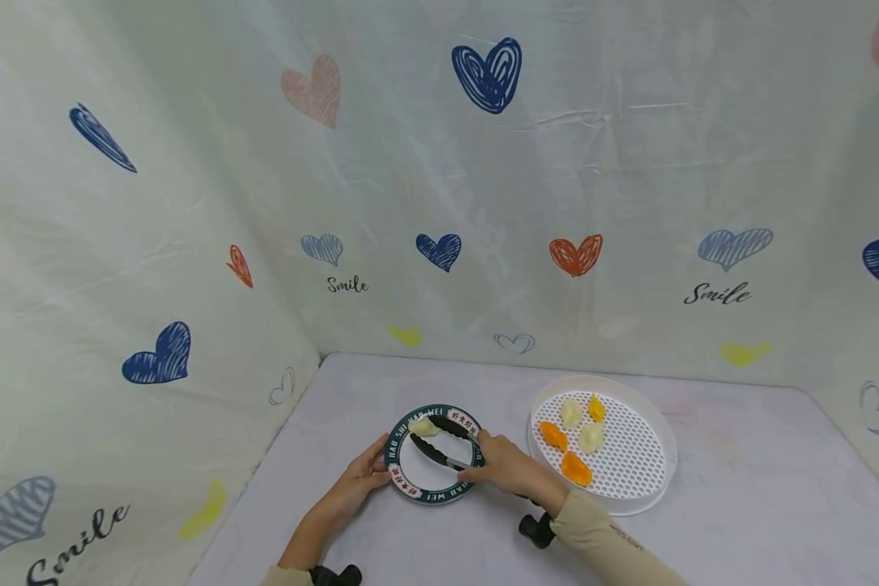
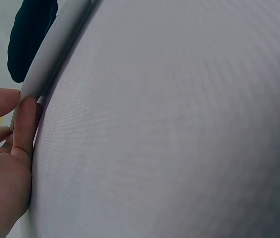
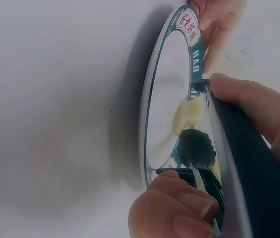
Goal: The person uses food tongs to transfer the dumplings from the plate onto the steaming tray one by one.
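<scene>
My left hand (image 1: 359, 484) pinches the left edge of a round plate (image 1: 432, 495) with a green lettered rim. The left wrist view shows the thumb and fingers at the plate's rim (image 2: 55, 54). In my right hand (image 1: 513, 468) I grip black-tipped metal tongs (image 1: 426, 446), spread over the plate. A pale yellow dumpling-shaped piece (image 1: 421, 426) lies near the plate's far left rim, by the tong tips. In the right wrist view, that pale piece (image 3: 187, 115) sits beside the dark scalloped tong tip (image 3: 197, 147); whether the tongs touch it, I cannot tell.
To the right stands a round white tray (image 1: 633, 456) with a perforated surface. On its left part lie several pieces, such as an orange one (image 1: 576, 469) and a pale one (image 1: 591, 438). A heart-printed curtain (image 1: 513, 179) hangs behind the white table (image 1: 747, 480).
</scene>
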`<state>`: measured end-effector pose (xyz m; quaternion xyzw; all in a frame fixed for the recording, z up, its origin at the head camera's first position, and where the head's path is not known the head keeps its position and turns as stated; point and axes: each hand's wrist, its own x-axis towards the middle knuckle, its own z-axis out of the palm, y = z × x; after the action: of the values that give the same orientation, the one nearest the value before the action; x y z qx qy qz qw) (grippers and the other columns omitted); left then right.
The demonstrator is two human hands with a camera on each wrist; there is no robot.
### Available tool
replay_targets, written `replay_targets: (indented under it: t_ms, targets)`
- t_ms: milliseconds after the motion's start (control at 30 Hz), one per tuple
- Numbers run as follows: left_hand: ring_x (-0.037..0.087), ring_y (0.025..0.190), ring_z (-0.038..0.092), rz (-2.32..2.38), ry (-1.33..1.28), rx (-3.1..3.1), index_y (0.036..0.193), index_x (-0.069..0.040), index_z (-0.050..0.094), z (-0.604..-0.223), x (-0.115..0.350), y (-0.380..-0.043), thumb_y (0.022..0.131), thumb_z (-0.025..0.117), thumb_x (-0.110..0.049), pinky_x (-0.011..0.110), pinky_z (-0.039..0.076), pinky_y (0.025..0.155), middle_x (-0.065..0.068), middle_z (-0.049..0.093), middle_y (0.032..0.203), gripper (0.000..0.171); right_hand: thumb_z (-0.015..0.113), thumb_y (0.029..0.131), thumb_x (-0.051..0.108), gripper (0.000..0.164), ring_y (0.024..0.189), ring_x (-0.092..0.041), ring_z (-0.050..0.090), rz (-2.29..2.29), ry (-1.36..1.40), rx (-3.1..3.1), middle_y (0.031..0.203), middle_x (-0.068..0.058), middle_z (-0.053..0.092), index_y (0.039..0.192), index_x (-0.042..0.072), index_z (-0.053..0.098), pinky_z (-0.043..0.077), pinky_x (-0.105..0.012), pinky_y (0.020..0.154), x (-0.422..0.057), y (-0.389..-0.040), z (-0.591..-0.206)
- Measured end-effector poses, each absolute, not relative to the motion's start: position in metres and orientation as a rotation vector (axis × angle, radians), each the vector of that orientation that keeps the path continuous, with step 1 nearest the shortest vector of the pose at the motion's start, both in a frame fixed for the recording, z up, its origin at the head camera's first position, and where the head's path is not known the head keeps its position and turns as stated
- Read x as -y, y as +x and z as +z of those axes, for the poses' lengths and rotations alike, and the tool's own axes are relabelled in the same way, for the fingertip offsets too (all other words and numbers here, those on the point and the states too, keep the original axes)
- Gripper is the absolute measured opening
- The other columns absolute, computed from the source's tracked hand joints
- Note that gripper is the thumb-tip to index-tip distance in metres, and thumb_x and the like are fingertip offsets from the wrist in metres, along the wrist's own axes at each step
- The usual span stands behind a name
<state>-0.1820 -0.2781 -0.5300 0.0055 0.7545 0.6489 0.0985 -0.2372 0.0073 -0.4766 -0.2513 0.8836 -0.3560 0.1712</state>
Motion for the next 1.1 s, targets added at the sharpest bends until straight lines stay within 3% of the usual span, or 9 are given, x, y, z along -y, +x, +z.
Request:
replay_targets:
  t_ms: [433, 667, 867, 967, 1100]
  targets:
    - [0.02, 0.104, 0.052, 1.935, 0.038, -2.213, 0.155, 0.009, 0.012, -0.5308, 0.2779, -0.1834, 0.096, 0.054, 0.002, 0.017, 0.043, 0.087, 0.027, 0.046, 0.141, 0.073, 0.077, 0.087, 0.029, 0.07, 0.086, -0.027, 0.053, -0.938, -0.663, -2.565, 0.114, -0.028, 0.061, 0.133, -0.015, 0.047, 0.05, -0.047, 0.079, -0.0011, -0.2372, -0.4781]
    - [0.019, 0.101, 0.052, 1.938, 0.013, -2.213, 0.155, 0.008, 0.013, -0.5298, 0.2781, -0.1815, 0.095, 0.056, 0.001, 0.018, 0.044, 0.085, 0.024, 0.047, 0.136, 0.074, 0.074, 0.09, 0.026, 0.053, 0.072, -0.023, 0.052, -0.891, -0.695, -2.612, 0.089, -0.014, 0.058, 0.123, -0.01, 0.053, 0.044, -0.037, 0.06, 0.0003, -0.2347, -0.4813]
    - [0.02, 0.102, 0.052, 1.938, 0.023, -2.2, 0.155, 0.008, 0.012, -0.532, 0.2793, -0.1832, 0.096, 0.056, 0.001, 0.018, 0.045, 0.086, 0.021, 0.053, 0.129, 0.074, 0.073, 0.091, 0.026, 0.05, 0.07, -0.022, 0.051, -0.871, -0.701, -2.631, 0.087, -0.014, 0.057, 0.121, -0.009, 0.054, 0.044, -0.035, 0.058, 0.0001, -0.2329, -0.4816]
    - [0.021, 0.107, 0.052, 1.942, 0.042, -2.194, 0.155, 0.009, 0.011, -0.5332, 0.28, -0.1837, 0.096, 0.056, 0.001, 0.016, 0.043, 0.088, 0.025, 0.049, 0.135, 0.074, 0.073, 0.091, 0.025, 0.049, 0.07, -0.022, 0.051, -0.874, -0.71, -2.634, 0.088, -0.014, 0.057, 0.121, -0.009, 0.054, 0.044, -0.035, 0.059, 0.0, -0.232, -0.4808]
    - [0.024, 0.118, 0.048, 1.94, 0.071, -2.195, 0.155, 0.01, 0.011, -0.5332, 0.2806, -0.1834, 0.096, 0.056, 0.0, 0.011, 0.036, 0.094, 0.03, 0.035, 0.151, 0.074, 0.073, 0.091, 0.026, 0.049, 0.07, -0.022, 0.051, -0.888, -0.725, -2.632, 0.088, -0.014, 0.058, 0.12, -0.009, 0.055, 0.044, -0.035, 0.059, -0.0008, -0.2304, -0.4792]
